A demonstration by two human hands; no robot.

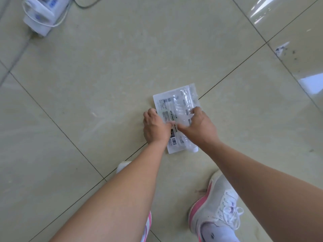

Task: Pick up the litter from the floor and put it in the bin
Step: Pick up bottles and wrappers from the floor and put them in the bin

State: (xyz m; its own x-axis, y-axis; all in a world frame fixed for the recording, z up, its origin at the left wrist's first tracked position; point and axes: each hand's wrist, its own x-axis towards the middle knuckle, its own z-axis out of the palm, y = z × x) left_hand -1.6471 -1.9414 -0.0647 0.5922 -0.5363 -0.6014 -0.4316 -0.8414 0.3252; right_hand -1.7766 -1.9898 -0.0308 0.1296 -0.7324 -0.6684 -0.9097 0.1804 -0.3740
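Note:
A flat clear plastic packet (pixel 178 103) with printed text and a barcode lies on the beige tiled floor (pixel 104 84), across a tile joint. My left hand (pixel 154 127) rests at the packet's left edge, fingers curled down against it. My right hand (pixel 199 125) lies on top of the packet's right half, fingers spread and pressing on the plastic. The packet is flat on the floor. No bin is in view.
A white power strip with white cables (pixel 41 16) lies on the floor at the far left. My feet in white and pink sneakers (pixel 216 206) stand just behind the packet. A small scrap and dark specks (pixel 281 48) mark the floor at the right.

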